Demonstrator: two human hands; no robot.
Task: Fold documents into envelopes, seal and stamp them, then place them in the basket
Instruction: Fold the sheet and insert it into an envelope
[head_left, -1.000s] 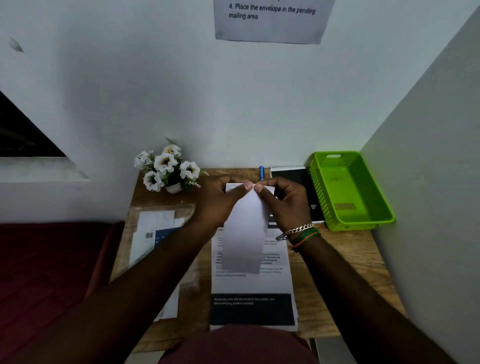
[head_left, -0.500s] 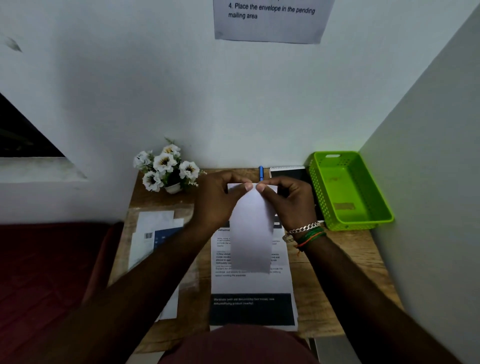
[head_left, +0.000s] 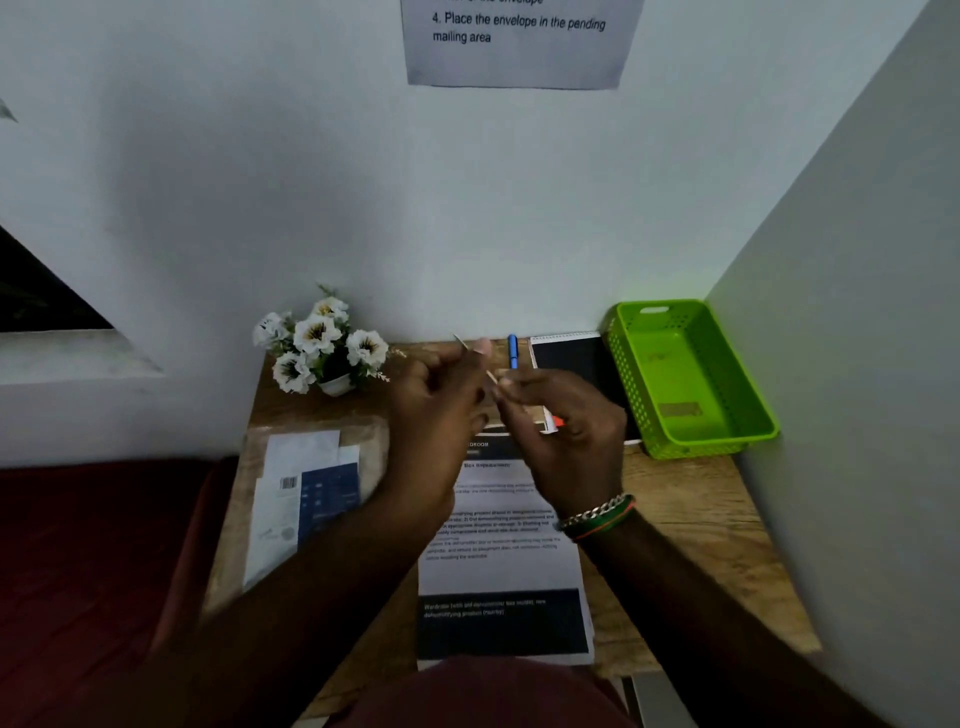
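Note:
Both hands are raised over the middle of the desk. My left hand (head_left: 436, 410) and my right hand (head_left: 566, 431) pinch a white folded sheet (head_left: 491, 375) between them. The sheet is turned edge-on, so it shows only as a thin pale line running up past my left fingertips. A printed document (head_left: 498, 561) with dark bands lies flat on the wooden desk (head_left: 691, 525) under my wrists. The green plastic basket (head_left: 628, 384) stands at the back right corner against the side wall, with only a small brownish patch on its floor.
A pot of white flowers (head_left: 322, 343) stands at the back left. A blue pen (head_left: 512, 351) and a black-covered notebook (head_left: 571, 364) lie at the back. A pile of papers and envelopes (head_left: 306, 488) lies on the left. An instruction sheet (head_left: 519, 41) hangs on the wall.
The white sheet hung flat, facing me, from both hands; now it is turned edge-on and lifted. My hands have rotated and drawn closer together.

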